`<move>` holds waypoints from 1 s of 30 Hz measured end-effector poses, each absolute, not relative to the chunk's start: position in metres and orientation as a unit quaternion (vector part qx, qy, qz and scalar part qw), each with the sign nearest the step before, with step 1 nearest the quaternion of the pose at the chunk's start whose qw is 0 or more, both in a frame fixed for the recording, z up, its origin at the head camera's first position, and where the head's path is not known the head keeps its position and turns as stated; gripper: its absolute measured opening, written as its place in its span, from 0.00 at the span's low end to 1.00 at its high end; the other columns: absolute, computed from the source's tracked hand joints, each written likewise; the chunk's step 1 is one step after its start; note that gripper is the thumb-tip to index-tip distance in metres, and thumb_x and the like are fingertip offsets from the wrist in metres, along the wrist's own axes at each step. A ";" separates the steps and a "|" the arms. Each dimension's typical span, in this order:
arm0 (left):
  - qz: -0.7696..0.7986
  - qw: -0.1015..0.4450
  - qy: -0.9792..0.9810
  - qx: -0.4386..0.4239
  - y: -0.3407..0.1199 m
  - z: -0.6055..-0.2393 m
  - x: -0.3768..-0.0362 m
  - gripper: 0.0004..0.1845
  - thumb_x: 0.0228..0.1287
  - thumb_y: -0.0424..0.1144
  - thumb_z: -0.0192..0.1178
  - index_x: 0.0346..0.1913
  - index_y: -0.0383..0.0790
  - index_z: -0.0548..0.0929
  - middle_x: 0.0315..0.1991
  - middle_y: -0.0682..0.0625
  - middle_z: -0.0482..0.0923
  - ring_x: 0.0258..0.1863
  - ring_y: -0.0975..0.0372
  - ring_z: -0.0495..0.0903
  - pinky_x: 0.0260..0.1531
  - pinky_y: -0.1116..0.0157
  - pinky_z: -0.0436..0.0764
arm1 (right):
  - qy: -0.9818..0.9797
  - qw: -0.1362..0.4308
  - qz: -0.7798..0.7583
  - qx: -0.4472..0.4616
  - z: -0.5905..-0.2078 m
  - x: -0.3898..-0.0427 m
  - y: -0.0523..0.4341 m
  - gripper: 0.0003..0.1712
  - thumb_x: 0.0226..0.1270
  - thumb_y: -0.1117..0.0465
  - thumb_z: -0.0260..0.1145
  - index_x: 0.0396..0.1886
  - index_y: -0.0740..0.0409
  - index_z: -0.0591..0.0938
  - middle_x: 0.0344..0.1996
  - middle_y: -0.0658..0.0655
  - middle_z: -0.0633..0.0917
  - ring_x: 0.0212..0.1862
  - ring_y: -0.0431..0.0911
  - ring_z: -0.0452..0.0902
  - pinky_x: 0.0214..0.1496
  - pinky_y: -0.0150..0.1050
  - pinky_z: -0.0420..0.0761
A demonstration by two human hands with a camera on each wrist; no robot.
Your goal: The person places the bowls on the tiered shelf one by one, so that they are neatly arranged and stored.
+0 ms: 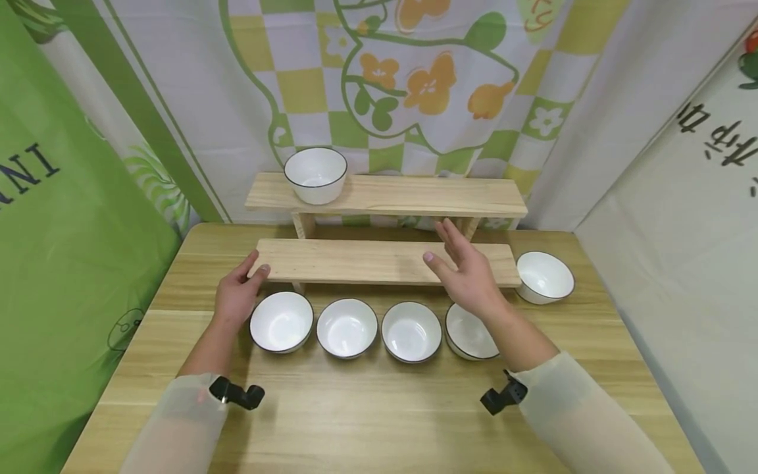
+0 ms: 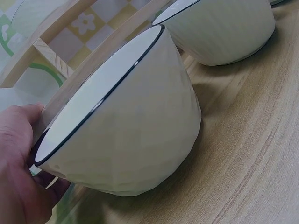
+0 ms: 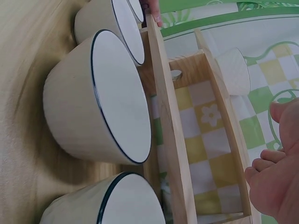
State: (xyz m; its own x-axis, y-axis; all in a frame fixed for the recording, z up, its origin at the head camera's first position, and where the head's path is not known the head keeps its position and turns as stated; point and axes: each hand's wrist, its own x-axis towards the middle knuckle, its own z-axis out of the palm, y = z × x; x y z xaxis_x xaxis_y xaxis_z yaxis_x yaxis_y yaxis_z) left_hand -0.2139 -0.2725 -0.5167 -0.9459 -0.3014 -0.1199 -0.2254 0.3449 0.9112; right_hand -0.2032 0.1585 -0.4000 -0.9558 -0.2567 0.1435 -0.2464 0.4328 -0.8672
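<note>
My left hand grips the left end of a two-step wooden shelf, with thumb and fingers at the lower board's corner. In the left wrist view, a white bowl with a dark rim partly hides those fingers. My right hand is held over the right part of the lower board, fingers extended and nothing in them. Below it, another white bowl is partly covered by the hand and forearm. Several such bowls, including this one, stand upright in a row before the shelf.
On the upper board, one white bowl stands toward the left. Another bowl is on the wooden table just right of the shelf. A patterned curtain hangs close behind; cloth walls flank the table.
</note>
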 end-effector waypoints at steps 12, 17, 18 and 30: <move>-0.561 0.033 -0.812 0.158 -0.271 -0.516 -0.213 0.36 0.60 0.65 0.59 0.70 0.65 0.65 0.73 0.58 0.58 0.66 0.58 0.66 0.57 0.60 0.76 | 0.855 -0.004 -0.500 -0.137 -0.393 -0.178 0.169 0.42 0.72 0.55 0.60 0.77 0.58 0.50 0.73 0.55 0.61 0.72 0.53 0.57 0.67 0.45 0.67; -0.554 0.031 -0.817 0.157 -0.273 -0.517 -0.215 0.36 0.59 0.66 0.58 0.70 0.66 0.65 0.73 0.60 0.58 0.67 0.59 0.65 0.58 0.59 0.75 | 0.861 -0.014 -0.493 -0.127 -0.407 -0.178 0.180 0.43 0.71 0.53 0.62 0.77 0.54 0.52 0.73 0.53 0.62 0.72 0.53 0.57 0.65 0.49 0.70; -0.552 0.031 -0.818 0.157 -0.273 -0.518 -0.215 0.36 0.59 0.67 0.58 0.70 0.67 0.65 0.73 0.60 0.58 0.67 0.59 0.64 0.58 0.58 0.75 | 0.862 -0.015 -0.491 -0.126 -0.407 -0.177 0.181 0.43 0.71 0.52 0.62 0.77 0.55 0.52 0.73 0.53 0.62 0.72 0.54 0.57 0.65 0.50 0.70; -0.549 0.038 -0.819 0.161 -0.274 -0.521 -0.216 0.36 0.57 0.68 0.58 0.69 0.68 0.66 0.72 0.61 0.60 0.64 0.61 0.68 0.54 0.63 0.78 | 0.862 -0.013 -0.494 -0.116 -0.441 -0.176 0.211 0.44 0.68 0.48 0.64 0.77 0.46 0.52 0.72 0.50 0.63 0.73 0.49 0.56 0.69 0.52 0.64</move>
State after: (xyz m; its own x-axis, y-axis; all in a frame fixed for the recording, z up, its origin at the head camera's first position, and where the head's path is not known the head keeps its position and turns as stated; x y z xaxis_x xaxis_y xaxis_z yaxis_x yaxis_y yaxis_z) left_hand -0.2164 -0.2744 -0.5214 -0.9451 -0.3056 -0.1155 -0.2229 0.3447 0.9119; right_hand -0.1760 0.2106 -0.4408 -0.9727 -0.1870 0.1378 -0.2134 0.4851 -0.8480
